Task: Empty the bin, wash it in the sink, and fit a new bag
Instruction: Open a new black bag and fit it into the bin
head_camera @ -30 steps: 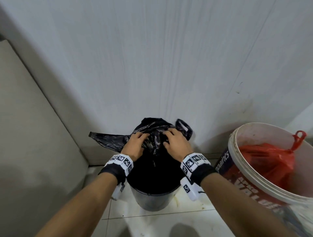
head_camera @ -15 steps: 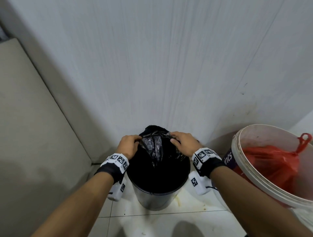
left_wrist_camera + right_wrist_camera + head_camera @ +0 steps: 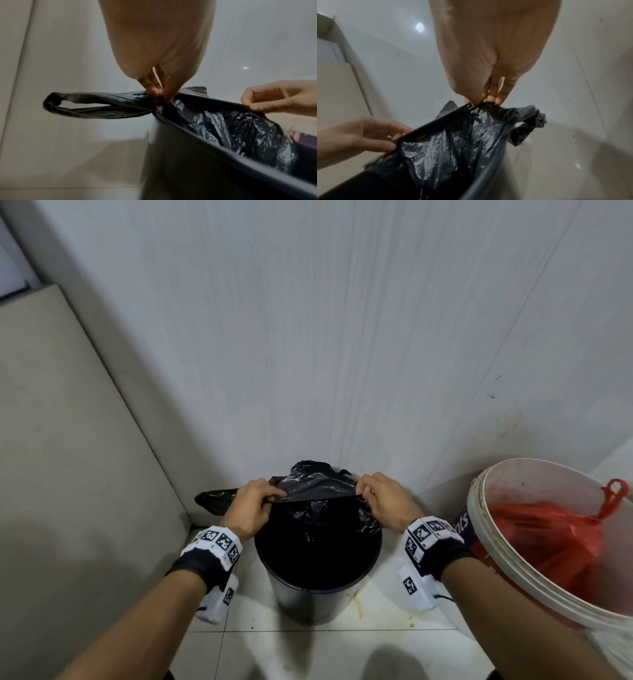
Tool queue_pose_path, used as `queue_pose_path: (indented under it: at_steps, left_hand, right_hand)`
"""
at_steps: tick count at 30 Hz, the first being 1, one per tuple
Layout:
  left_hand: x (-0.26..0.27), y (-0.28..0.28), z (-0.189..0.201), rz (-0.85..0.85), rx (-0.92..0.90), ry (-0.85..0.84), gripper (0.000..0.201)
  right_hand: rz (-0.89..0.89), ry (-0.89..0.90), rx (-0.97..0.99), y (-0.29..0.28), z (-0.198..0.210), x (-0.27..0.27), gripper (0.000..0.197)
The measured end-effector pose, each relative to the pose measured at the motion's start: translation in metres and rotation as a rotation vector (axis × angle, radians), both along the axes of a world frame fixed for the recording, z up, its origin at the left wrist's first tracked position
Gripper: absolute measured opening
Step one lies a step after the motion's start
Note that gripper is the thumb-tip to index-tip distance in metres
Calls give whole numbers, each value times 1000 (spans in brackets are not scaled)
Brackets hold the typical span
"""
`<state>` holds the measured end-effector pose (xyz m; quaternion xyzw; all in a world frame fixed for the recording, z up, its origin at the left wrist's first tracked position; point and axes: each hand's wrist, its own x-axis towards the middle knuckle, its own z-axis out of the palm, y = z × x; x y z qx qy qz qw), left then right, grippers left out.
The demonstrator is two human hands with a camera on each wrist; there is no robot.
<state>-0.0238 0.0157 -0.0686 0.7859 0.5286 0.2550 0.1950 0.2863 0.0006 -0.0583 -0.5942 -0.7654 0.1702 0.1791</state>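
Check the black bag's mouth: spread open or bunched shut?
Spread open. The left hand and right hand each pinch the black bag, pulling one edge taut above the bin.

a white bucket (purple label, partly hidden) stands on the floor, holding a knotted red bag.

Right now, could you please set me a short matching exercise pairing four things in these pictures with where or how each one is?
Things:
1. black bag
2. red bag
3. bin
4. bag handle loop

States:
A. lying inside the white bucket
B. sticking out sideways past the left hand
C. standing on the tiled floor by the wall
D. pinched at its top edge by both hands

Pairs: 1-D, 2-A, 3-C, 4-B
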Motion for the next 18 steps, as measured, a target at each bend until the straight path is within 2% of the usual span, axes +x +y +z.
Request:
queue_pose_path:
  at_steps: [2,6,10,12,14,18]
  left_hand:
    - [1,-5,1,-43,-10,59,40]
    - [2,-12,5,-78,-23,128,15]
    - [4,-17,8,-139,52,110,9]
    - [4,-20,9,-189,87,118,10]
    - [3,-23,9,-235,80,136,11]
    - [3,-31,15,-268,45,122,16]
  right_hand:
    - [72,-25,-45,-2,-1,3,17]
    - [98,-26,9,-6,5,-1,18]
    - [71,23,60,-4,5,-17,35]
    - [66,-37,46,-4,3,-25,40]
    - [46,-117,66,-5,4,-31,33]
    - [-22,-41,79,-12,11,-35,20]
